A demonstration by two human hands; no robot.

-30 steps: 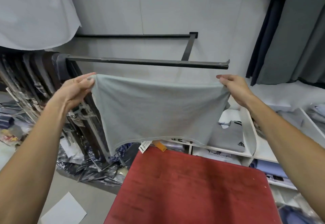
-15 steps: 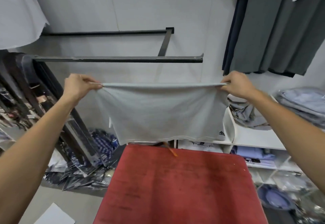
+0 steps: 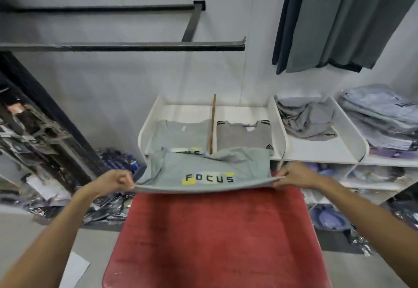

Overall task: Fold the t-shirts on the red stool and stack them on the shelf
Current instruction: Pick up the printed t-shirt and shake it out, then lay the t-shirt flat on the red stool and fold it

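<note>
A pale grey-green t-shirt point(image 3: 203, 167) printed "FOCUS" is stretched flat and face up over the far edge of the red stool point(image 3: 214, 238). My left hand point(image 3: 115, 182) pinches its near left corner and my right hand point(image 3: 291, 175) pinches its near right corner. Its far part reaches to the front of the white shelf point(image 3: 316, 152). On that shelf lie a folded pale green t-shirt point(image 3: 181, 136) at left and a folded grey t-shirt point(image 3: 243, 136) with a black logo beside it, split by a wooden divider point(image 3: 212, 124).
A crumpled grey garment point(image 3: 305, 122) and a pile of bagged shirts point(image 3: 380, 115) fill the shelf bays to the right. A black rail point(image 3: 122, 46) juts from the wall above. Dark garments point(image 3: 339, 20) hang at top right. Plastic-wrapped clothes point(image 3: 108, 206) litter the floor at left.
The shirt hung upright from both hands; now it has been swung down and forward to lie flat, print up, over the stool's far edge. Both hands dropped lower.
</note>
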